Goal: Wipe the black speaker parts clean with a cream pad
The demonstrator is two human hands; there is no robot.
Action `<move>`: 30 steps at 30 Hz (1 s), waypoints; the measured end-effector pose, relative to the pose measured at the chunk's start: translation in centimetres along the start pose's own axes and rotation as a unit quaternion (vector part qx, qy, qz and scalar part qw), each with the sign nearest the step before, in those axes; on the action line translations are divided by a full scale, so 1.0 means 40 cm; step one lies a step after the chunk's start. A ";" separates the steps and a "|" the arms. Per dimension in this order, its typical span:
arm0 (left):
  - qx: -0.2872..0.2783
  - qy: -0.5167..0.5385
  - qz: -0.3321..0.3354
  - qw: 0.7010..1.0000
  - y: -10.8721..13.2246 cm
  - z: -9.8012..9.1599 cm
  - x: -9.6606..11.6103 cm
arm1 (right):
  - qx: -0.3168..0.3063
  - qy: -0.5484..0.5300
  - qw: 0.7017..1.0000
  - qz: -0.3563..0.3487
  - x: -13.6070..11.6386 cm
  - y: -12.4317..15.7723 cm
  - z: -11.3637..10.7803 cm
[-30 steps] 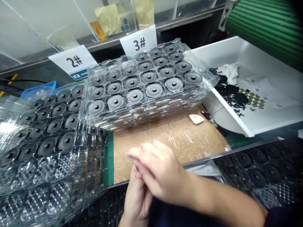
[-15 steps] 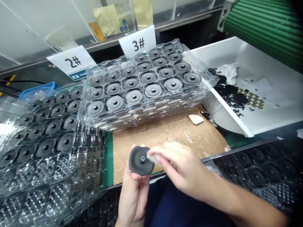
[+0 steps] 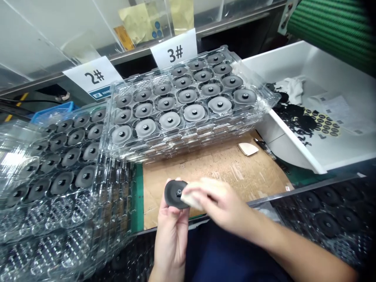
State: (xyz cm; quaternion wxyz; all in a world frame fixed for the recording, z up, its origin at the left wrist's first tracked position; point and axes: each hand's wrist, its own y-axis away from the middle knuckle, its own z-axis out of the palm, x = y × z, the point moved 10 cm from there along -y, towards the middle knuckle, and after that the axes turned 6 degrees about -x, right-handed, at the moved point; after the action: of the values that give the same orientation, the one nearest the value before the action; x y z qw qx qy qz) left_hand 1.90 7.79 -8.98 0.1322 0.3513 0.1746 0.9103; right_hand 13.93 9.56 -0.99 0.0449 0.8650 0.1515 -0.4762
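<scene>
My left hand (image 3: 172, 235) holds a round black rubber disc (image 3: 174, 194) upright by its rim, its centre stud facing me. My right hand (image 3: 219, 209) is closed on a small pale pad (image 3: 190, 200) and presses it against the disc's right side. Both hands hover over the near edge of a brown cardboard sheet (image 3: 223, 166). Behind it lies a stack of clear plastic trays (image 3: 188, 100) filled with similar grey discs.
More clear trays (image 3: 55, 176) of dark discs are piled at the left. A white bin (image 3: 320, 113) with black scraps and stickers stands at the right. Signs "2#" (image 3: 94, 76) and "3#" (image 3: 174, 53) stand at the back. Dark trays (image 3: 329, 215) lie at the lower right.
A second ago my right hand covered the left and hid the disc. Now the disc shows in my left hand, and my right hand rubs the pad on it.
</scene>
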 end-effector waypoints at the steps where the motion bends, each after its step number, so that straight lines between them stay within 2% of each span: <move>1: 0.009 -0.002 0.006 1.000 -0.001 -0.007 0.004 | 0.020 -0.002 0.999 0.033 0.049 -0.001 0.002; 3: 0.019 -0.003 0.003 1.000 0.000 -0.014 0.006 | 0.053 0.011 0.995 0.082 0.145 0.008 0.018; 5: 0.015 -0.002 0.004 1.000 0.000 -0.013 0.010 | 0.057 0.014 0.993 0.106 0.219 0.029 0.054; 8: 0.007 -0.004 0.004 1.000 0.001 -0.006 0.014 | 0.035 0.007 0.993 0.115 0.259 0.062 0.096; 10: -0.004 -0.011 0.001 1.000 0.000 0.001 0.013 | 0.025 -0.002 0.993 0.115 0.236 0.072 0.088; 13: -0.021 -0.030 0.023 0.999 -0.003 0.012 0.020 | 0.035 -0.019 0.994 0.103 0.140 0.063 0.030; 16: -0.019 -0.051 0.043 0.998 0.000 0.014 0.027 | 0.057 0.017 0.998 0.027 -0.002 0.040 -0.028; 17: -0.014 -0.056 0.043 0.997 0.003 0.011 0.027 | 0.052 0.037 0.998 -0.003 -0.043 0.035 -0.032; 19: -0.004 -0.064 0.033 0.997 0.010 0.004 0.023 | 0.004 0.045 0.998 -0.042 -0.091 0.026 -0.011; 21: 0.001 -0.070 0.042 0.997 0.018 0.000 0.030 | -0.029 0.025 0.998 -0.040 -0.096 0.023 0.007; 24: 0.005 -0.072 0.049 0.996 0.023 -0.007 0.035 | -0.008 0.029 0.999 -0.026 -0.087 0.024 0.003; 27: -0.003 -0.065 0.036 0.997 0.017 -0.005 0.027 | -0.042 -0.034 0.998 -0.029 -0.087 0.020 0.021; 30: -0.007 -0.061 0.055 0.997 0.012 -0.001 0.034 | -0.008 -0.011 1.000 0.000 -0.074 0.016 0.003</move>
State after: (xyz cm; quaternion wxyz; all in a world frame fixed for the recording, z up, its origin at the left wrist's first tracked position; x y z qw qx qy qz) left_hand 0.84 7.84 -7.99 0.0947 0.4139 0.1402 0.8944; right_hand 12.57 8.29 1.37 0.0535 0.8593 0.1549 -0.4846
